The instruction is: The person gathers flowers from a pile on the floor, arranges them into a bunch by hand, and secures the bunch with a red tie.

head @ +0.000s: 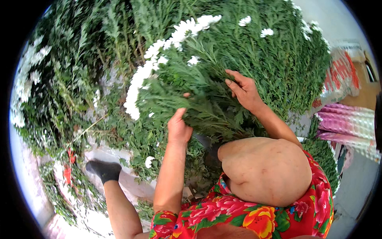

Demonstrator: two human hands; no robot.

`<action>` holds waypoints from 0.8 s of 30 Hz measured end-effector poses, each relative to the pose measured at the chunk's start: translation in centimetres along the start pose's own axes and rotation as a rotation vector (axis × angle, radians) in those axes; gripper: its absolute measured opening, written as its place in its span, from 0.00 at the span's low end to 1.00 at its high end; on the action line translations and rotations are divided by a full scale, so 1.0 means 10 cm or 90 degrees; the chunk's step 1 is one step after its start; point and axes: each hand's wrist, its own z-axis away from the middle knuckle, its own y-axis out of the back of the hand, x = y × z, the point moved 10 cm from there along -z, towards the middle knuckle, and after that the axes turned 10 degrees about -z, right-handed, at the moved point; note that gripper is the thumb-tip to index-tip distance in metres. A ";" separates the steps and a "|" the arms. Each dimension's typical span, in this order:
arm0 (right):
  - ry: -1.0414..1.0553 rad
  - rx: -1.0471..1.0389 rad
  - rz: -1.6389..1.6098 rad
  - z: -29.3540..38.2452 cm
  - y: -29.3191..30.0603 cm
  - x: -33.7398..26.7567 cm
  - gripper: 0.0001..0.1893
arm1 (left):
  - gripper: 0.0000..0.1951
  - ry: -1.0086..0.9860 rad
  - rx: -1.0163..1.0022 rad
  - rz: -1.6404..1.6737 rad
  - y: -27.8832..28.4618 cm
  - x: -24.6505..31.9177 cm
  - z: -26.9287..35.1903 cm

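Note:
A fan-shaped bunch of white chrysanthemums (167, 86) lies before me, its blooms lined along the far left edge. My left hand (180, 128) grips the leafy stems from the near side, with a fingertip showing beyond the thumb among the leaves. At the right of the bunch, my right hand (243, 89) pinches a leafy chrysanthemum stem (209, 55) between thumb and fingers. Leaves around both hands are slightly blurred. The lower ends of the bunched stems are hidden near my bent knee.
Large heaps of chrysanthemum stems (286, 65) surround the bunch. Loose leaves and cut greenery (125, 131) litter the floor. A red-printed plastic bag (343, 74) and pink checked wrapping (343, 122) are at the right. Red ties (70, 167) lie at the lower left, near my socked foot (104, 170).

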 end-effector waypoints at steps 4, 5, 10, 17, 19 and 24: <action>0.214 -0.048 0.119 0.04 -0.44 -0.52 0.17 | 0.22 0.014 0.010 -0.022 -0.11 -0.11 -0.04; 0.208 -0.056 0.117 0.06 -0.49 -0.49 0.16 | 0.22 0.014 0.010 -0.009 -0.13 -0.09 -0.03; 0.233 -0.066 0.111 0.17 -0.63 -0.35 0.16 | 0.22 0.000 0.009 0.014 -0.06 0.04 -0.01; 0.205 -0.112 0.113 0.20 -0.82 -0.27 0.17 | 0.22 0.003 0.045 0.015 0.08 -0.02 0.01; 0.201 -0.111 0.111 0.21 -0.86 -0.29 0.17 | 0.21 -0.002 0.066 0.017 0.10 -0.01 0.03; 0.206 -0.102 0.088 0.23 -0.90 -0.24 0.18 | 0.20 0.041 0.085 0.037 0.17 -0.15 -0.01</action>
